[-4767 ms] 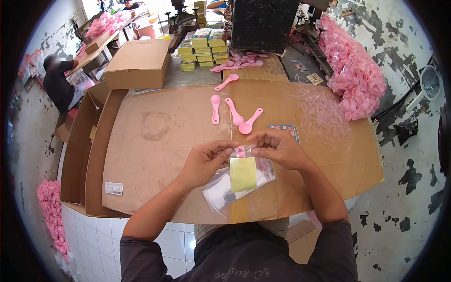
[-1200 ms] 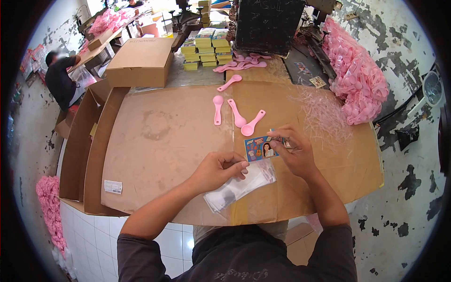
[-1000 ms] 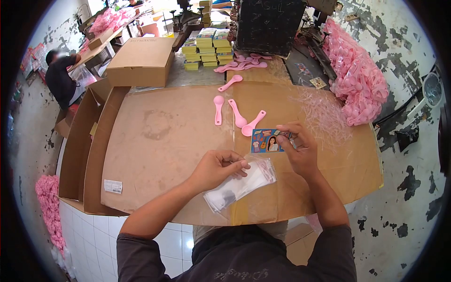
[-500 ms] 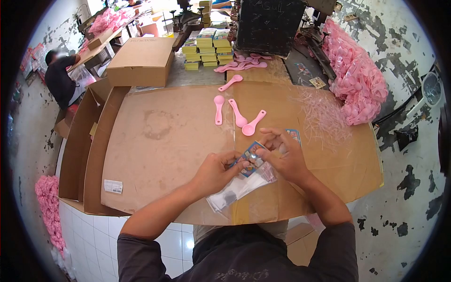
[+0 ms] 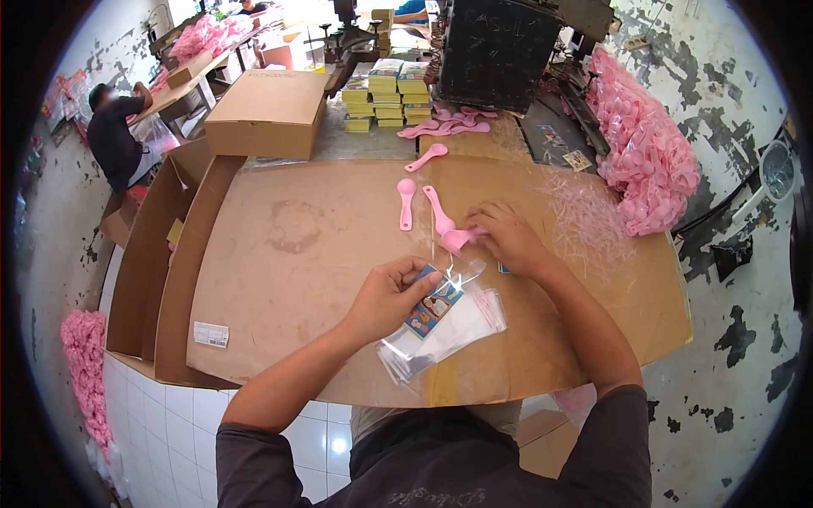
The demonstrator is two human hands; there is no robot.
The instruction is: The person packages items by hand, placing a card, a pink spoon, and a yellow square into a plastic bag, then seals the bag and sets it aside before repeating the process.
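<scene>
My left hand [image 5: 385, 300] pinches a blue printed card [image 5: 434, 311] that appears to sit in a clear plastic bag, its open end toward the spoons. Beneath it lies a pile of clear plastic bags [image 5: 461, 335]. The fingers of my right hand [image 5: 511, 239] are closed on the handle of a pink measuring spoon [image 5: 457, 240], mostly covering that handle. Touching or nearly touching its bowl is a second pink spoon [image 5: 437, 212]. Two more, an upright spoon [image 5: 406, 205] and a slanted spoon [image 5: 427, 157], lie farther off. Another blue card [image 5: 505, 267] peeks out under my right wrist.
Cardboard [image 5: 279, 322] covers the table. At the back are stacked yellow-edged cards [image 5: 387, 97], more pink spoons [image 5: 449, 125] and a closed carton [image 5: 262, 127]. Plastic strips [image 5: 589, 212] and a heap of bagged pink spoons [image 5: 648, 152] lie right. A person [image 5: 116, 140] sits far left.
My right hand has left the card and moved up to grip the nearest spoon, whose bowl has turned. My left hand keeps the card, now with the clear bag around it. The view shifted slightly.
</scene>
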